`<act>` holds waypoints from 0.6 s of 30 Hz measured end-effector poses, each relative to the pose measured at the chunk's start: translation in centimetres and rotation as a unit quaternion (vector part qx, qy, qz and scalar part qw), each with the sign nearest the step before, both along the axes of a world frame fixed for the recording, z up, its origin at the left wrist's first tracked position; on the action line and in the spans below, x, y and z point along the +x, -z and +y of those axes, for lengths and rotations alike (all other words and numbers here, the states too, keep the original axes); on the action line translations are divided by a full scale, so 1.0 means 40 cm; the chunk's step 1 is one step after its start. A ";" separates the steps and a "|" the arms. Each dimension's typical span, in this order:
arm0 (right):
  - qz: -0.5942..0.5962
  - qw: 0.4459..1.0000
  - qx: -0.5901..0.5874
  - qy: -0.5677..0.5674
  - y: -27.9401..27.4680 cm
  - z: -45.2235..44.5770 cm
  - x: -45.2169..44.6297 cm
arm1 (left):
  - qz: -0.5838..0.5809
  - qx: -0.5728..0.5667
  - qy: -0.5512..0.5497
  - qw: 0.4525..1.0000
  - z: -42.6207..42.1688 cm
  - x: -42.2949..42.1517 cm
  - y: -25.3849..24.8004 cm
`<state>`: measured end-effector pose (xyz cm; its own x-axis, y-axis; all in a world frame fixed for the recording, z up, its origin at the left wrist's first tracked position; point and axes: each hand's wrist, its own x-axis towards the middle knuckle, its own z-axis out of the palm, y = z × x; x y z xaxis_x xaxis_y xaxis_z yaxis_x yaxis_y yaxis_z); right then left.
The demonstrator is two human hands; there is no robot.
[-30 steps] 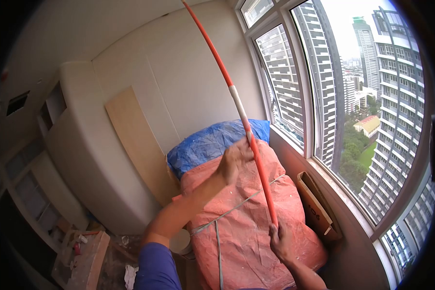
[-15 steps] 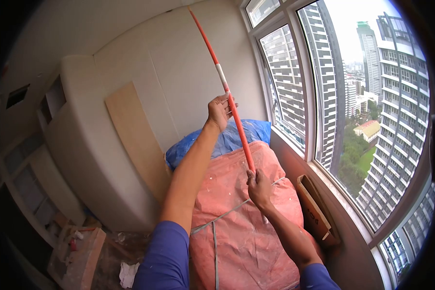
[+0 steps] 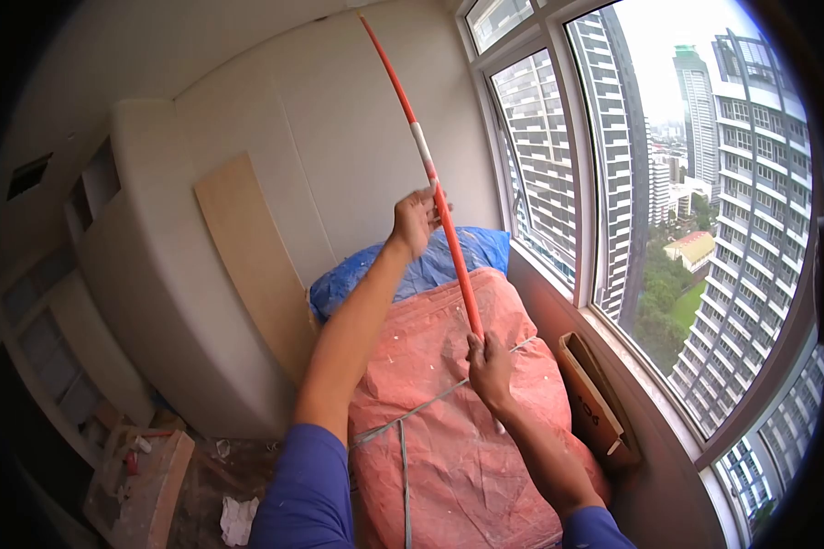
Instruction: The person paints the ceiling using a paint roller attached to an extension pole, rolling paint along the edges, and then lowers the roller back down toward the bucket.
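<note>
Bkgd wall [image 3: 362,169]; LH [image 3: 415,222], RH [image 3: 492,368] hold red pole [image 3: 456,252].

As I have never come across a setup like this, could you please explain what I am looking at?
There is no machine: a person works bare-handed, and the view comes from a camera worn on the head, looking forward and down. The right hand's grip is closed around a red-and-white pole; the left hand's grip touches it higher up, how firmly I cannot tell. Below is something bulky under a red sheet with cord across it. A blue sheet lies behind, and windows are on the right.
</note>
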<state>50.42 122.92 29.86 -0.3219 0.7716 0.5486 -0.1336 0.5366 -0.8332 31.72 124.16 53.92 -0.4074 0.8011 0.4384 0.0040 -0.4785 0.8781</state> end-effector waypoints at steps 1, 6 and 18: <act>0.001 1.000 0.006 -0.004 0.016 -0.013 0.030 | -0.010 -0.003 0.016 1.000 -0.020 0.022 0.021; -0.024 1.000 0.005 -0.018 0.187 -0.082 0.171 | -0.002 -0.009 0.125 0.992 -0.129 0.131 0.156; -0.050 0.998 -0.035 -0.001 0.541 -0.319 0.564 | 0.089 -0.089 0.323 0.938 -0.407 0.458 0.374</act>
